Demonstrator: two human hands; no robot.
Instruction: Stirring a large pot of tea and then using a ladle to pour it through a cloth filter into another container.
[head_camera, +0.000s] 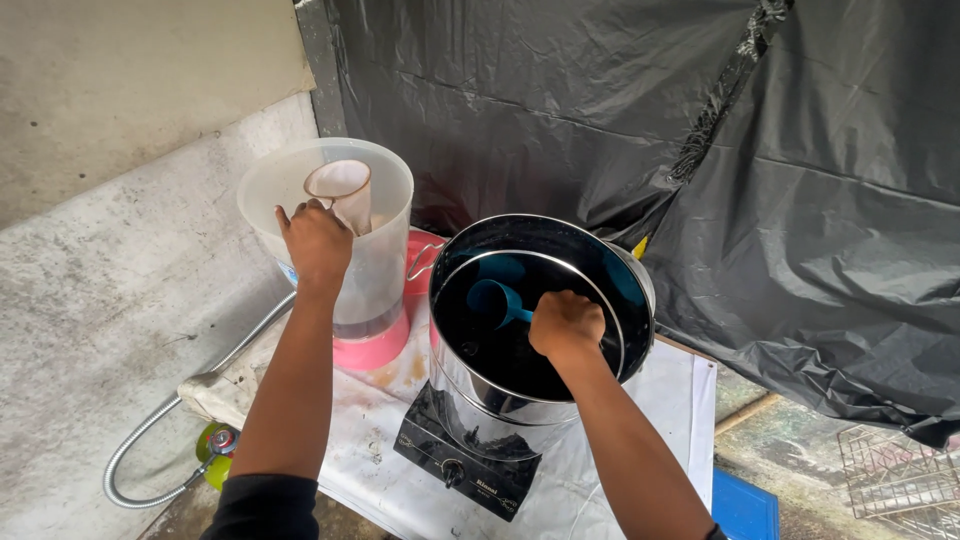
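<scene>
Now one steel pot (540, 390) serves as the landmark: it stands on one black single-burner stove (465, 465), which sits on a worktop covered with a white sheet (660, 420). Dark liquid fills the pot. The right hand (566, 323) is closed in a fist around the handle of one blue ladle (492, 300), whose bowl lies at the liquid's surface inside the pot, toward its left side. Left of the pot stands one translucent plastic jug (375, 255) on a pink base (375, 350), with a little liquid at its bottom. The left hand (316, 240) rests on the jug's near rim, fingers curled over a pale cloth strainer (342, 190) that hangs into the jug's mouth.

Behind the pot, black plastic sheeting (780, 170) hangs as a backdrop. Below and left of the pot, one flexible metal hose (170, 420) curves down to a green gas cylinder top (215, 450). Right of the pot, beyond the worktop's edge, lie a blue flat board (745, 508) and a wire rack (895, 470) on the ground. One small pale label strip on the stove's front face is too small to make out.
</scene>
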